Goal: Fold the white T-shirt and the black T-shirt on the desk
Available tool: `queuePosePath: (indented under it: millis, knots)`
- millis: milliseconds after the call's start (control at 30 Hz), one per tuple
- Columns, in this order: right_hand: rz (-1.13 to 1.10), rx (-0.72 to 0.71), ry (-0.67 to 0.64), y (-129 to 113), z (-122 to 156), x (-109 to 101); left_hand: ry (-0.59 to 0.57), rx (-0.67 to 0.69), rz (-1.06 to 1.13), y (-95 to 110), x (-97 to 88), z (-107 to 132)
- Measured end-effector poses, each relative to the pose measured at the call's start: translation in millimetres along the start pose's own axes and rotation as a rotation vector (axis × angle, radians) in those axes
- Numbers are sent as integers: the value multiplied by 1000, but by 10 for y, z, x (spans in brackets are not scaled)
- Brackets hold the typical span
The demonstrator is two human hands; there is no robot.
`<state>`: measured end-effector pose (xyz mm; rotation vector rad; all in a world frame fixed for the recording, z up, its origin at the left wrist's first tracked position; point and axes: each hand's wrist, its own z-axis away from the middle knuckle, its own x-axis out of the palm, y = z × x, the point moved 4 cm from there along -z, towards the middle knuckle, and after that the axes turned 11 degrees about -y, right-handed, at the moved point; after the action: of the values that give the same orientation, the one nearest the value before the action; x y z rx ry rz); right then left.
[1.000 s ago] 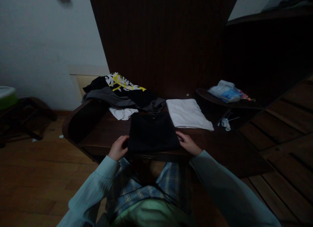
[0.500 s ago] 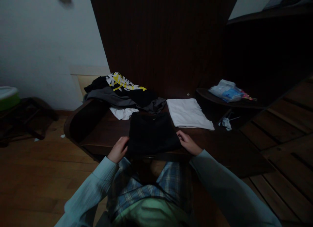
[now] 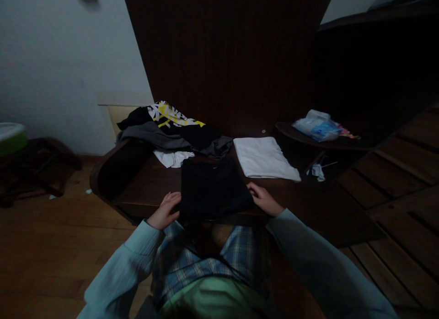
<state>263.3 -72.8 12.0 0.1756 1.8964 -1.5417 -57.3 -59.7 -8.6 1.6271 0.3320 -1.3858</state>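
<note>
A folded black T-shirt point(image 3: 214, 186) lies flat on the dark wooden desk, its collar at the far side. My left hand point(image 3: 167, 210) grips its left edge, thumb low and fingers above. On the opposite edge, my right hand point(image 3: 263, 199) has its fingers curled round the cloth near the front corner. Fingertips of both hands are partly lost against the dark fabric. Just beyond, to the right, sits a folded white garment point(image 3: 264, 158). A crumpled white cloth point(image 3: 174, 159) rests behind the shirt on the left.
Heaped at the back left are dark clothes point(image 3: 168, 127) with a yellow and white print. A small shelf point(image 3: 291, 131) on the right bears a plastic packet point(image 3: 317, 126). Crumpled tissue point(image 3: 318, 172) lies beneath it. A raised curved side point(image 3: 103, 172) bounds the desk at left.
My left hand has shifted very slightly along the shirt's left edge, its fingers a bit straighter. The shirt and my right hand stay nearly where they were.
</note>
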Motion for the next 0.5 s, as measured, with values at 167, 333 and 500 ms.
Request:
queuePosePath:
  millis: [167,333,500]
  knots:
    - [61,-68,18,1,-36,-6,15,-80,-60,43,-62,-26]
    - [135,-61,75,54,-109,-23,78,-133,-112,-66,-171,-228]
    - [125,-123,71,41,-106,-3,100,-112,-4,-236,-229,-368]
